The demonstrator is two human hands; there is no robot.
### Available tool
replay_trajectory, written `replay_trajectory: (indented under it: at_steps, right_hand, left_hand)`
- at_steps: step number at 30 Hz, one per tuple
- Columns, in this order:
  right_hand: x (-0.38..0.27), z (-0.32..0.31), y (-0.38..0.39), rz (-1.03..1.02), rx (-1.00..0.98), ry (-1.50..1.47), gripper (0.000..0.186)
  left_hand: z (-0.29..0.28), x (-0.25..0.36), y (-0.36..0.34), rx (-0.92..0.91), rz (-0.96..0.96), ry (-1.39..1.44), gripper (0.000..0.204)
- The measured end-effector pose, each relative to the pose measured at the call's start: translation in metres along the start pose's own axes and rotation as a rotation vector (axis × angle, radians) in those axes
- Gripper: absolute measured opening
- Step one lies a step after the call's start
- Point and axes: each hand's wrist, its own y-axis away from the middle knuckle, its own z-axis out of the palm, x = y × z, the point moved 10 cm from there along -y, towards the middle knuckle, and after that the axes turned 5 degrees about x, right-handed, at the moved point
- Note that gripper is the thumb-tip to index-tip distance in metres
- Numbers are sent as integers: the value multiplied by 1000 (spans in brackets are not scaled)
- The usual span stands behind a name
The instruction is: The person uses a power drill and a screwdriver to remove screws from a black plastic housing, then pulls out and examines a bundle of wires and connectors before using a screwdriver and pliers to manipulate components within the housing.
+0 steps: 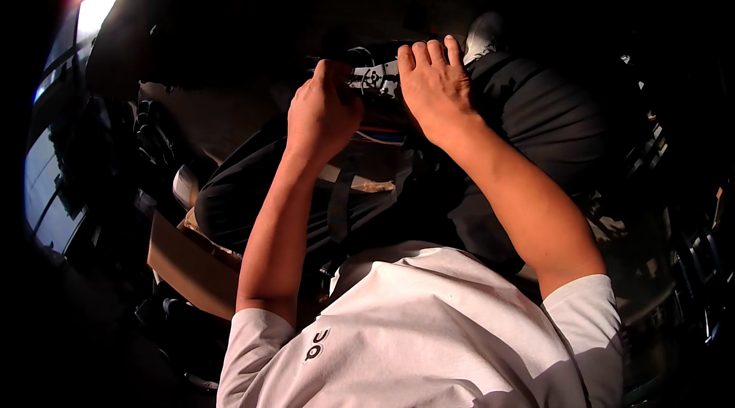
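Note:
A grey metal piece with dark holes and cut-outs [375, 77] lies between my hands, above my lap. My left hand [323, 117] is closed at its left end, fingers curled down into shadow; what they grip is hidden. My right hand [435, 90] rests back-up over its right end, with the fingers stretched out side by side and the thumb out of sight. Just below the metal piece run red and blue wires [381, 135]. Deep shadow hides whatever the piece is fixed to.
An open cardboard box flap [191, 266] stands left of my left forearm. My dark-trousered knees [547, 106] spread to both sides, with a light shoe [484, 34] beyond my right hand. Dark cables [153, 132] hang at the left. Bright windows [53, 186] line the left edge.

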Motion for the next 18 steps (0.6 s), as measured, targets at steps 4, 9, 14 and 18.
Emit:
replay_trajectory:
  at_steps: [4,9,14,18]
  right_hand:
    - [4,-2,0,31,63,-27,50]
    - [9,4,1,73,-28,-85,47]
    - [30,14,12,140,-215,-152,50]
    - [43,19,13,192,-433,-143,51]
  left_hand:
    - [1,3,1,-48,-45,106,32]
    - [1,-6,7,-79,-73,64,40]
    - [0,-16,18,-98,-80,32,43]
    - [-4,-20,26,-44,-19,79,41]
